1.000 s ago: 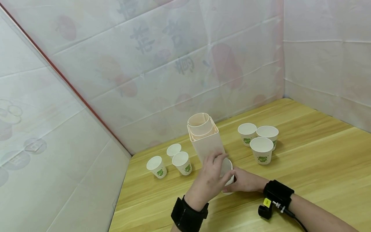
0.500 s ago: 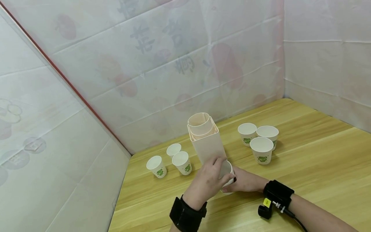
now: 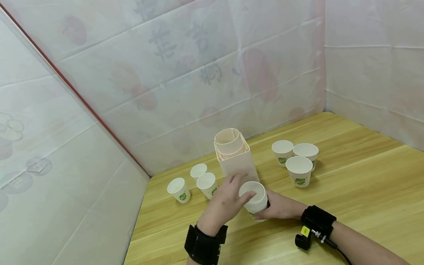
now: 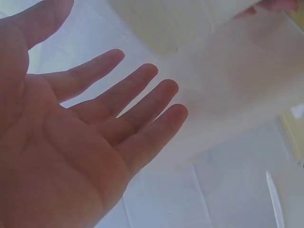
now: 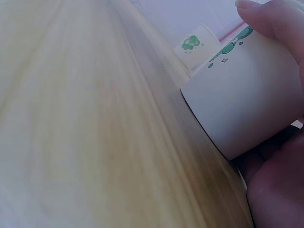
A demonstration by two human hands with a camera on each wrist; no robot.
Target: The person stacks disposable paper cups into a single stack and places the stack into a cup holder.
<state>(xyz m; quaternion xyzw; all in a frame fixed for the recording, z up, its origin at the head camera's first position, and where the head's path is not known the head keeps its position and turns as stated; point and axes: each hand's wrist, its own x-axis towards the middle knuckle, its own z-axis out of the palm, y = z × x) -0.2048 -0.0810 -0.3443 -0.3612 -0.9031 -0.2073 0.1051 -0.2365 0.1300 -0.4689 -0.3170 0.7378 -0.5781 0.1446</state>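
Note:
My right hand point(image 3: 281, 206) grips a stack of nested white paper cups point(image 3: 260, 204) low on its side. In the right wrist view, the stack's lowest cup point(image 5: 247, 90) shows green print, its base at the wooden tabletop point(image 5: 118, 133). My left hand point(image 3: 222, 202) hovers just left of the stack, its thumb overlapping the rim in the head view. In the left wrist view the left hand point(image 4: 85, 128) has its fingers extended and apart, nothing in the palm. Right behind both hands stands a cream square holder point(image 3: 240, 167) with a round tube point(image 3: 228, 141) inside it.
Left of the holder stand three separate paper cups, the nearest to it a cup point(image 3: 207, 186) with a green print. On the right is a close group of three more, its front cup point(image 3: 299, 172) overlapping the others. Pale printed sheeting point(image 3: 185, 92) walls the table's back.
My left hand first lowers over the cup stack, then draws back to the left, uncovering the stack's mouth. The right hand keeps its grip in place.

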